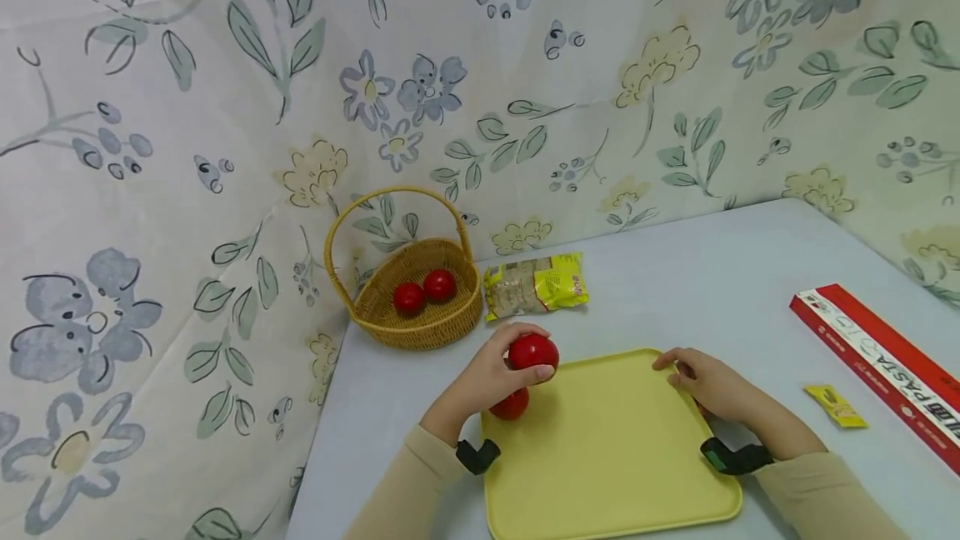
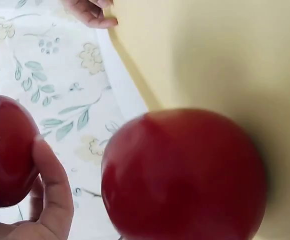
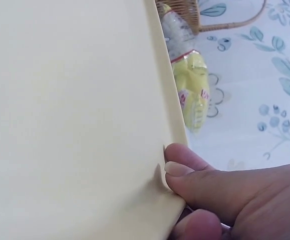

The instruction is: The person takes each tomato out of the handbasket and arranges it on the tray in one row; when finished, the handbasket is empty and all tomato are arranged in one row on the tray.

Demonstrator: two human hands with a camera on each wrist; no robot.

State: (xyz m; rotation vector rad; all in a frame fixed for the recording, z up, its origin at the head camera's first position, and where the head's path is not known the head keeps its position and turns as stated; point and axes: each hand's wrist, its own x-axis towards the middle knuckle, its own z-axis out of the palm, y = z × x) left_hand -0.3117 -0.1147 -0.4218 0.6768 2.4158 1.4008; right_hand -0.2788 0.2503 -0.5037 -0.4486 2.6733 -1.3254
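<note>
Two red fruits [image 1: 439, 285] lie side by side in the wicker basket [image 1: 427, 335], left of centre in the head frame. One further piece, the tray fruit [image 1: 510, 405], rests at the upper left of the yellow tray [image 1: 615, 448], which occupies the lower centre. The fourth, the held fruit [image 1: 534, 352], is in the left hand [image 1: 489, 373], just above the tray fruit in the frame.

Progress, as we judge it: one fruit is on the tray, one is in the grip and not yet set down, and two are in the basket. We cannot tell in which direction the fruits are being transferred; we rate the handling as partway.

Left hand: we see the fingers curled over the upper side of the held fruit and the thumb across its lower side, spread to the width of the fruit. The left wrist frame shows the held fruit at the left edge, apart from the tray fruit.

Right hand [image 1: 712, 388]: we see the thumb and fingers pinching the tray rim at its upper right corner, with a narrow spread. Fingertips beneath the rim are hidden; we cannot assess them.
</note>
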